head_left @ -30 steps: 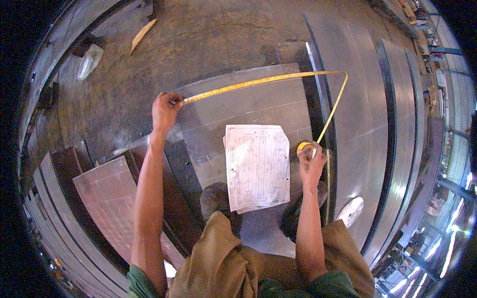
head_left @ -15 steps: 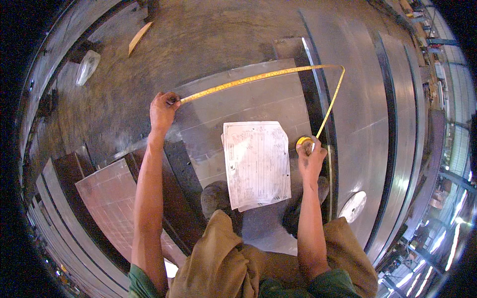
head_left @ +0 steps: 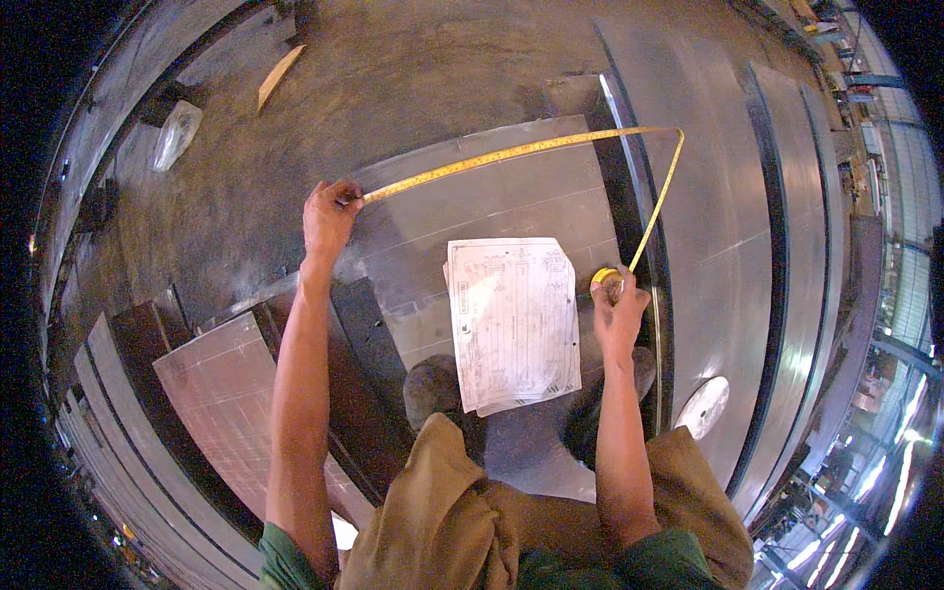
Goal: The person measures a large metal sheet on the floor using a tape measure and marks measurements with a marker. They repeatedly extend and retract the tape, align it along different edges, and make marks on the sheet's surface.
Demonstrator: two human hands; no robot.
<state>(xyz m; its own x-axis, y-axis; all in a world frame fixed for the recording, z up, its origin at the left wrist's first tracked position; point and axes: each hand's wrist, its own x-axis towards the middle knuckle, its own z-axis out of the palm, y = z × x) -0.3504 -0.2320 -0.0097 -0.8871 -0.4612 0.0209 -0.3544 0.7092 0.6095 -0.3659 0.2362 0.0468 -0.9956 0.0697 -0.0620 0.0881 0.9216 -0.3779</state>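
A yellow tape measure (head_left: 511, 153) stretches over a grey metal plate (head_left: 423, 218). Its free end is pinched in my left hand (head_left: 330, 218), at the plate's far left corner. The blade runs right past the plate's edge, bends sharply above the metal on the right, and comes back toward me. The round yellow case sits in my right hand (head_left: 619, 310), whose fingers are closed around it. Between my hands, printed paper sheets (head_left: 516, 324) lie stacked on the plate, in front of my shoes.
Long steel beams (head_left: 713, 197) run along the right side. A pale round disc (head_left: 702, 408) rests there near my right knee. At the lower left lies a reddish metal plate (head_left: 221, 393). A wood strip (head_left: 280, 77) and a clear plastic item (head_left: 177, 135) lie on the floor.
The whole view has shifted slightly, so hands and papers appear a little farther right. Both hands keep their hold, and the tape stays extended with the same bend.
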